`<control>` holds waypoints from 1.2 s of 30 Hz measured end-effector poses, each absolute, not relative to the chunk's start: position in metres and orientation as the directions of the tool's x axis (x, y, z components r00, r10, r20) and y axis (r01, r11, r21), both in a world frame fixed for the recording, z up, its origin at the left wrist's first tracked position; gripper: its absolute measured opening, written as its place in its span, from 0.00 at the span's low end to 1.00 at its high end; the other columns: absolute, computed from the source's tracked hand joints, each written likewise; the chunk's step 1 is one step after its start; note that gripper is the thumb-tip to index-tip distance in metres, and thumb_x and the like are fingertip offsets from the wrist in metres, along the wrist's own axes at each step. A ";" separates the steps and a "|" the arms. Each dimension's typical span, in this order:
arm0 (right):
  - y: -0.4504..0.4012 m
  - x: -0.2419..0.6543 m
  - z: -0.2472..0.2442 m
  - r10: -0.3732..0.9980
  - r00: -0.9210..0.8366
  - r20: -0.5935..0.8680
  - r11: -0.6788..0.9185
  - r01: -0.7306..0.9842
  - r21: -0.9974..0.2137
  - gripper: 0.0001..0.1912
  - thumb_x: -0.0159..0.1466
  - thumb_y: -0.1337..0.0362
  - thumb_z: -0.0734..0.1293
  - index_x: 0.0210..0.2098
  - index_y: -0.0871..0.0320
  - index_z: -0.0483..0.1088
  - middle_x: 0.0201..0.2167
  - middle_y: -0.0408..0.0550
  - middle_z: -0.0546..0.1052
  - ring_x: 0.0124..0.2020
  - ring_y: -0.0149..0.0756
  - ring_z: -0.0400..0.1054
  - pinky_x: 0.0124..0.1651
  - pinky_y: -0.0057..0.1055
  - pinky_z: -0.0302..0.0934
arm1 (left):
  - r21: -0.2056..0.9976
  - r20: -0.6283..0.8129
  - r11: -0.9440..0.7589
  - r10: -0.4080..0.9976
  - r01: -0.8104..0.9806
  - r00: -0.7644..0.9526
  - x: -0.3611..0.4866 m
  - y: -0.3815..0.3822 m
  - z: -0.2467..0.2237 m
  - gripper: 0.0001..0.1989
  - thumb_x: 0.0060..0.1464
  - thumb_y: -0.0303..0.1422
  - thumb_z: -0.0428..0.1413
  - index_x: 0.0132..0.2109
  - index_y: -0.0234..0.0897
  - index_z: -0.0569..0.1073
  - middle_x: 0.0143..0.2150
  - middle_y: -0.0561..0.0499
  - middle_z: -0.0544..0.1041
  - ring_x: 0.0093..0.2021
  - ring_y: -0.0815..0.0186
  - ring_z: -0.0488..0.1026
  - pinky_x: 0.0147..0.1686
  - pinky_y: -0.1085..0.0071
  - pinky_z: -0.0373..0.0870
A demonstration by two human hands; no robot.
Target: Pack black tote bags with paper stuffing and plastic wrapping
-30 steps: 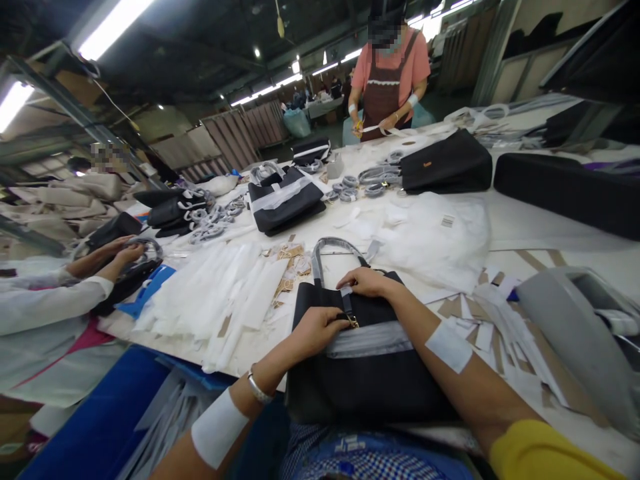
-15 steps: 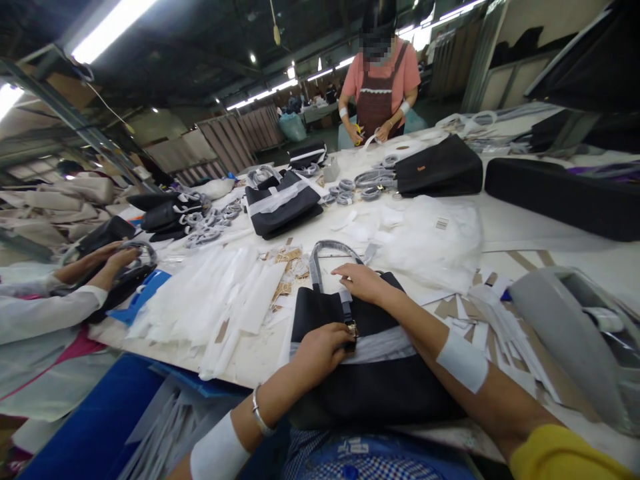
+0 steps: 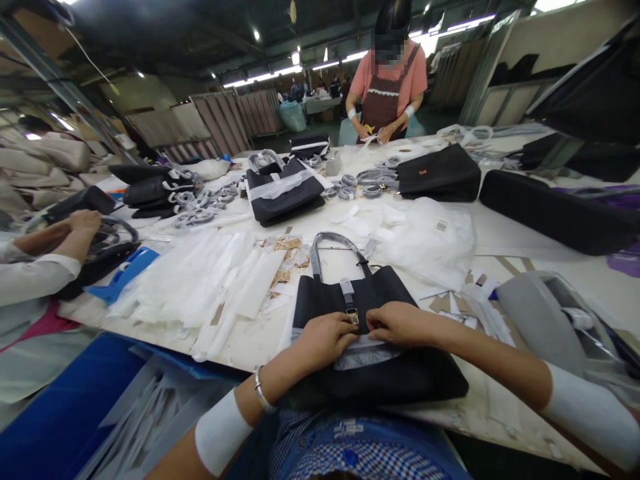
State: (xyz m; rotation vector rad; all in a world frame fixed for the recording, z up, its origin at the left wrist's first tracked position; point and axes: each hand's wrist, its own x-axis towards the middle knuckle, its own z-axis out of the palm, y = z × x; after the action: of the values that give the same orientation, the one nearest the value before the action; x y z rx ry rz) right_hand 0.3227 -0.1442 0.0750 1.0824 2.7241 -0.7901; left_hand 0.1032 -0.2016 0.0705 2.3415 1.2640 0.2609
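One uneven tug from the left hand (image 3: 323,341) or right hand (image 3: 400,325), grips unclear, could wrinkle the bag (image 3: 380,385)'s film (image 3: 359,361)

Left hand (image 3: 323,339): lies just below the frame's centre, back upward, fingers bent rightward. Left forearm (image 3: 250,399): slants up from the bottom edge. Right hand (image 3: 397,323): sits just beside, fingers curled leftward. Right forearm (image 3: 500,357): slopes in from lower right.

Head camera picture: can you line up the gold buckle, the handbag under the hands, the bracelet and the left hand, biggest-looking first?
1. Handbag
2. Left hand
3. Bracelet
4. Gold buckle
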 end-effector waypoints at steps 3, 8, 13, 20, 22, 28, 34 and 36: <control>-0.144 0.323 0.079 0.605 -0.759 -0.240 0.614 0.636 -0.467 0.05 0.63 0.61 0.67 0.33 0.53 0.76 0.31 0.48 0.78 0.33 0.41 0.72 0.34 0.30 0.58 | 0.485 -0.064 -0.488 0.808 0.726 0.586 0.103 -0.199 0.072 0.14 0.64 0.35 0.51 0.50 0.42 0.79 0.53 0.49 0.79 0.53 0.59 0.75 0.54 0.67 0.69; -0.151 0.328 0.089 0.619 -0.759 -0.200 0.655 0.640 -0.402 0.12 0.66 0.58 0.64 0.40 0.58 0.76 0.38 0.54 0.77 0.42 0.45 0.72 0.45 0.35 0.63 | 0.481 -0.104 -0.463 0.813 0.744 0.573 0.102 -0.201 0.082 0.16 0.66 0.39 0.49 0.54 0.40 0.75 0.54 0.48 0.78 0.54 0.58 0.74 0.55 0.65 0.69; -0.165 0.336 0.096 0.545 -0.818 -0.182 0.703 0.565 -0.433 0.27 0.65 0.49 0.65 0.57 0.58 0.69 0.53 0.57 0.74 0.52 0.51 0.69 0.55 0.43 0.63 | 0.444 -0.063 -0.447 0.849 0.777 0.524 0.101 -0.218 0.082 0.26 0.64 0.47 0.49 0.63 0.38 0.65 0.61 0.45 0.72 0.57 0.55 0.72 0.56 0.60 0.68; -0.187 0.348 0.038 0.510 -0.853 0.109 0.852 0.483 -0.200 0.28 0.66 0.74 0.59 0.65 0.57 0.59 0.62 0.57 0.68 0.61 0.48 0.63 0.62 0.49 0.59 | 0.220 0.074 -0.573 0.817 0.790 0.572 0.099 -0.246 0.051 0.31 0.62 0.40 0.53 0.68 0.36 0.56 0.68 0.42 0.63 0.66 0.54 0.61 0.65 0.54 0.56; -0.188 0.350 0.027 0.476 -0.862 0.174 0.879 0.460 -0.129 0.30 0.64 0.78 0.58 0.65 0.59 0.60 0.60 0.58 0.70 0.60 0.47 0.65 0.60 0.48 0.62 | 0.173 0.101 -0.575 0.818 0.799 0.567 0.097 -0.249 0.044 0.25 0.64 0.30 0.49 0.66 0.35 0.58 0.66 0.43 0.65 0.65 0.57 0.62 0.65 0.55 0.56; -0.186 0.360 0.038 0.363 -0.888 0.283 0.923 0.301 -0.240 0.25 0.65 0.77 0.57 0.59 0.59 0.68 0.51 0.56 0.77 0.51 0.40 0.72 0.53 0.39 0.68 | 0.230 0.200 -0.674 0.739 0.702 0.644 0.089 -0.247 0.044 0.15 0.66 0.25 0.46 0.56 0.34 0.69 0.56 0.46 0.76 0.55 0.62 0.73 0.58 0.61 0.65; -0.184 0.363 0.070 0.498 -0.802 0.329 0.804 0.285 -0.521 0.25 0.65 0.75 0.56 0.57 0.52 0.70 0.49 0.47 0.79 0.50 0.34 0.73 0.53 0.31 0.68 | 0.382 0.127 -0.619 0.771 0.686 0.625 0.083 -0.241 0.082 0.12 0.66 0.29 0.48 0.53 0.40 0.71 0.43 0.52 0.80 0.42 0.64 0.78 0.44 0.68 0.74; -0.183 0.361 0.070 0.497 -0.772 0.395 0.826 0.282 -0.488 0.26 0.66 0.76 0.56 0.58 0.52 0.68 0.50 0.47 0.78 0.51 0.33 0.73 0.53 0.31 0.68 | 0.380 0.190 -0.629 0.771 0.678 0.608 0.081 -0.238 0.085 0.14 0.66 0.28 0.47 0.55 0.41 0.70 0.47 0.51 0.80 0.45 0.64 0.78 0.46 0.69 0.74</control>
State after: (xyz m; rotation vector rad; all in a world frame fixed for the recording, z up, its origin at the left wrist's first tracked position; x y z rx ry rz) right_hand 0.3609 -0.1835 0.0705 0.8073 3.4969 -0.7796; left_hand 0.0809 -0.2382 0.0854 2.5668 1.1834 0.4921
